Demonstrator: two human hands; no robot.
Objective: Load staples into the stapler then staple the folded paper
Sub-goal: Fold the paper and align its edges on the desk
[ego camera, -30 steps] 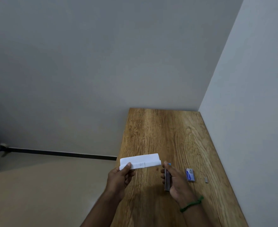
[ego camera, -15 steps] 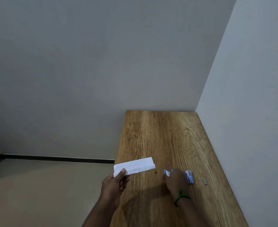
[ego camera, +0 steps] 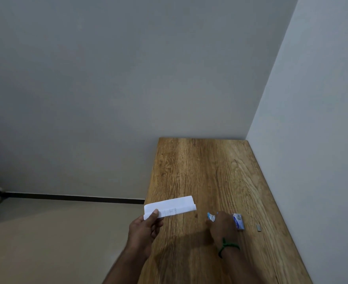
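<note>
My left hand [ego camera: 144, 228] pinches one end of the folded white paper [ego camera: 171, 207], which hangs over the table's left edge with staples showing near its middle. My right hand [ego camera: 223, 225] lies palm down on the wooden table [ego camera: 199, 171], covering most of the stapler [ego camera: 211, 216]. Only the stapler's blue and silver tip sticks out past the fingers. Whether the fingers still grip it is hidden. A green band circles the right wrist.
A small blue and white staple box [ego camera: 238, 221] lies just right of my right hand. A short strip of staples [ego camera: 258, 227] rests further right, near the white wall. Beyond the table's left edge the beige floor lies below.
My right hand has lowered the stapler from an upright hold onto the table and now rests over it. My left hand has drifted slightly left with the paper.
</note>
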